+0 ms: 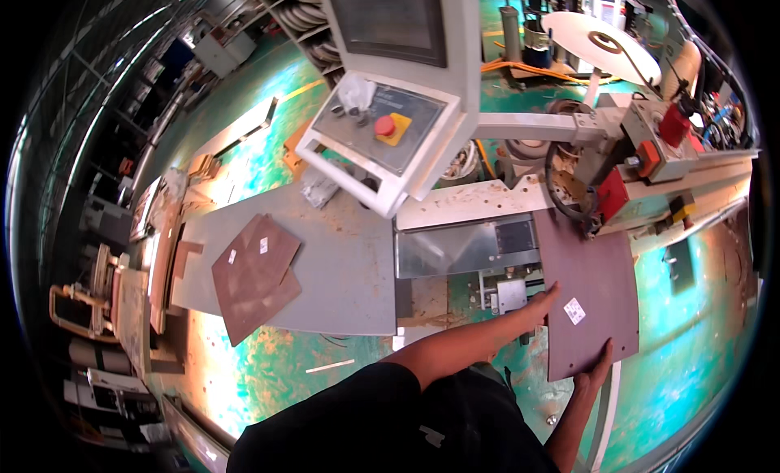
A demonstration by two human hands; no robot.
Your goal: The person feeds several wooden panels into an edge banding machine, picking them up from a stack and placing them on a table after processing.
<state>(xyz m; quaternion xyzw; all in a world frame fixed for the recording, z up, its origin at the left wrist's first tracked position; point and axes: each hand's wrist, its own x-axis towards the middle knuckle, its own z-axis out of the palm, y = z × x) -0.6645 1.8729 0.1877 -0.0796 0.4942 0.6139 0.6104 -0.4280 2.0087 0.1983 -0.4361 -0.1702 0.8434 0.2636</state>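
A dark brown board (pixel 593 270) with a white label and small holes lies across the machine's feed edge at the right, its far end beside the machine head (pixel 617 197). My left hand (pixel 541 305) grips the board's left edge, fingers pressed against it. My right hand (pixel 595 369) holds the board's near edge at the lower right. Left of the board is a metal plate (pixel 455 253) with a fitting below it. Two more brown panels (pixel 252 290), overlapping and labelled, rest on a grey table (pixel 349 286).
A control console (pixel 374 132) with a screen and red button overhangs the table. A white reel (pixel 569 34) and hoses stand behind the machine. Stacked boards (pixel 154 270) and a shelving rack (pixel 301 18) are at the left and back. Green floor (pixel 682 310) shows around them.
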